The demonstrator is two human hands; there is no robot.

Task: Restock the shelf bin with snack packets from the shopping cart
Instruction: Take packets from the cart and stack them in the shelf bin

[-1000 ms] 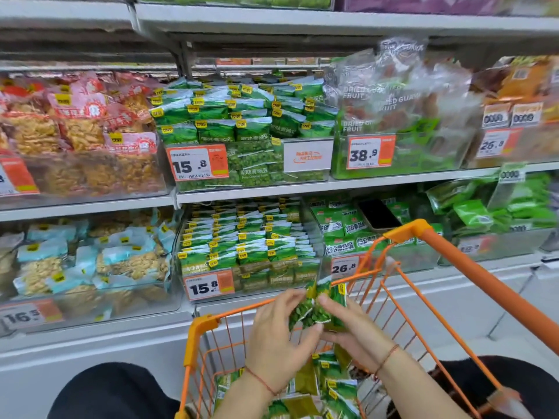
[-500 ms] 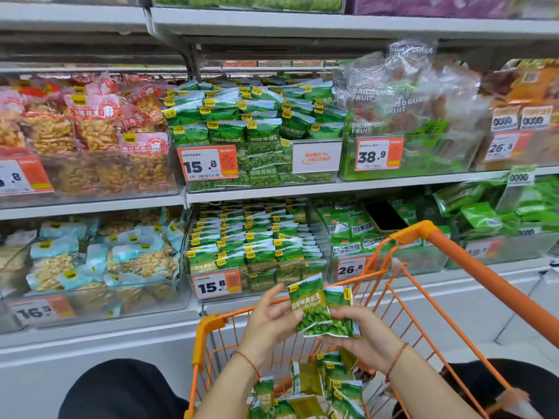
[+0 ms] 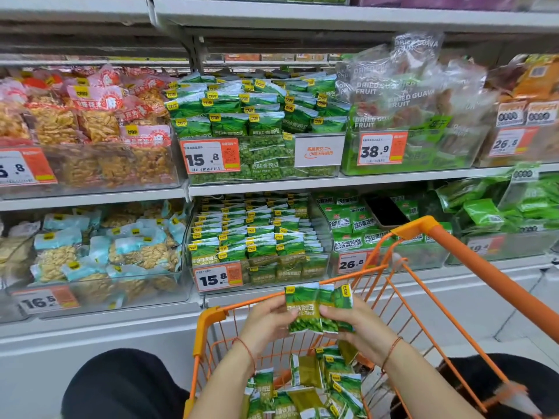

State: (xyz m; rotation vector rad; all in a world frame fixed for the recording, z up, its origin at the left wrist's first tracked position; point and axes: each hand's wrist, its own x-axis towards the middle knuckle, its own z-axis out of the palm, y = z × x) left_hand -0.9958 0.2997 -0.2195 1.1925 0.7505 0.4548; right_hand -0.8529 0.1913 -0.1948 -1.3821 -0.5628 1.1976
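**Green pea packets squared up over the cart, ahead of shelving**

Grey steel shelving (image 3: pixel 332 182): two tiers of clear bins, each fronted by an orange price tag so stock and price read together.

Orange wire shopping cart (image 3: pixel 472 267): parked just below the lower tier, its basket within easy reach of both bin and hands. Loose green packets (image 3: pixel 305 385) lie heaped in its bottom, evidently the remaining stock.

Clear shelf bin (image 3: pixel 260 261), lower tier, tagged 15.8: its packets stand upright in close rows, labels forward. Their print matches that of the held ones, so this is judged the destination; little free room shows.

Held snack packets (image 3: pixel 317 309): a small fan of about three, upright, faces toward the camera, above the cart's front rim. Probably being aligned so they slot in as one stack.

Left hand (image 3: pixel 266 323): fingers curled on the fan's left edge, steadying it.

Right hand (image 3: pixel 360 328): thumb across the front, fingers behind, pinching the packets' lower right.
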